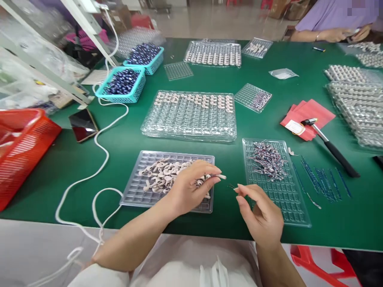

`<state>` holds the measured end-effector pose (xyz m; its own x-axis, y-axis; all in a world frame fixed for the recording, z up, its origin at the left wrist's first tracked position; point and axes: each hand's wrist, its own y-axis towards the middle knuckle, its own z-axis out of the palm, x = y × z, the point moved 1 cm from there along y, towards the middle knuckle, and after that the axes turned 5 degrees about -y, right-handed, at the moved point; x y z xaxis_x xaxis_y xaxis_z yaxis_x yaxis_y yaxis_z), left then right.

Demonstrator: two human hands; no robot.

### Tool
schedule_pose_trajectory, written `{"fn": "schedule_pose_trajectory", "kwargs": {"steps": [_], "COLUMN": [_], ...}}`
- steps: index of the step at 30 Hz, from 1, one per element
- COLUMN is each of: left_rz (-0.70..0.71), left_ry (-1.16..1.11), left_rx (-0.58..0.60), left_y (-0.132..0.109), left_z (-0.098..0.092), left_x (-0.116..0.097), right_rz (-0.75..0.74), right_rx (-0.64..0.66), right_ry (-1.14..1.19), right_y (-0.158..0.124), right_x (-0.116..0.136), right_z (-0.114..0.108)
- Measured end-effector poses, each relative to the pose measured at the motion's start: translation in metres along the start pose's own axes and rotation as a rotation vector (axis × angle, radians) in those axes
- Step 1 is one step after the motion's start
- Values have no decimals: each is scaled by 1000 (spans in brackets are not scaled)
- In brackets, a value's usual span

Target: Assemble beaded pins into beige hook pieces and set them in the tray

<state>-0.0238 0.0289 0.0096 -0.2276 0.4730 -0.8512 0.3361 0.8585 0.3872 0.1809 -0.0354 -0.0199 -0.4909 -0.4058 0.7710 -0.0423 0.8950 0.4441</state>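
1. Fingers point(214, 180) of the left hand point(187, 189) pinch one small, whitish plastic piece with a stem point(222, 176). It is held up over the smooth green table point(224, 228), between two trays.
2. Fingertips of the right hand point(266, 215) grip a thin dark wire point(231, 186). Its end is near the piece but apart from it, so the two look not yet joined.
3. Under the left hand, a grey see-through plastic tray point(131, 196) has a messy heap of whitish pieces point(161, 175). Lots seem left.
4. Beside the right hand, a clear plastic tray point(289, 209) has a tangled pile of bluish wired parts point(269, 161). Many seem left.
5. Past the hands, a big clear tray stack point(188, 129) has round whitish bits point(229, 103) mostly in its far rows. It looks partly filled.
6. Farther off, another clear tray point(240, 59) looks much fuller; nobody can tell if those bits are finished.
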Motion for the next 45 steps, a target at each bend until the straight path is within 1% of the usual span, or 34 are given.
{"fn": "schedule_pose_trajectory", "kwargs": {"steps": [3, 5, 7, 9, 11, 12, 14, 17, 19, 21, 24, 26, 28, 30, 33, 37, 39, 42, 45], "left_rz": [-207, -319, -373, -382, -396, -412, -454, -492, -488, -465, -403, -373, -379, -411, -452, -479, -488, -483, -463], "left_ry": [162, 304, 423, 498, 559, 591, 649, 699, 740, 753, 769, 781, 796, 811, 817, 812, 810, 812, 804], "left_rx": [15, 85, 211, 340, 406, 401, 333, 189, 115, 100, 101, 119, 140, 161, 190, 205, 194, 140, 76], "left_y": [4, 3, -1, -4, -4, -2, 10, 47, 79, 114, 160, 183, 200, 211, 220, 224, 224, 223, 218], "left_z": [-33, -53, -69, -81, -91, -96, -106, -115, -114, -107, -89, -76, -65, -58, -52, -48, -47, -46, -43], "left_x": [-5, -8, -10, -11, -11, -11, -8, 7, 26, 51, 88, 108, 123, 135, 146, 159, 162, 158, 138], "right_rz": [30, 50, 55, 41, 17, 4, -14, -41, -60, -81, -111, -122, -123, -107, -87, -68, -70, -72, -65], "right_rx": [-15, -13, -9, -2, -1, -4, -13, -12, -6, -7, -15, -26, -36, -33, -7, -3, -14, -37, -26], "right_ry": [-51, -79, -84, -85, -95, -102, -109, -111, -117, -117, -115, -119, -119, -113, -87, -45, -30, -14, 9], "right_y": [0, 1, 2, 2, 3, 3, 2, 3, 3, 4, 7, 8, 9, 9, 6, 2, 1, 1, 3], "right_x": [0, 2, 4, 5, 5, 4, 1, 0, 1, 2, 4, 3, 2, 1, 0, -1, -2, -1, 3], "right_z": [-1, -2, -2, -2, -1, -1, 0, 1, 2, 3, 4, 6, 7, 9, 10, 13, 14, 14, 4]}}
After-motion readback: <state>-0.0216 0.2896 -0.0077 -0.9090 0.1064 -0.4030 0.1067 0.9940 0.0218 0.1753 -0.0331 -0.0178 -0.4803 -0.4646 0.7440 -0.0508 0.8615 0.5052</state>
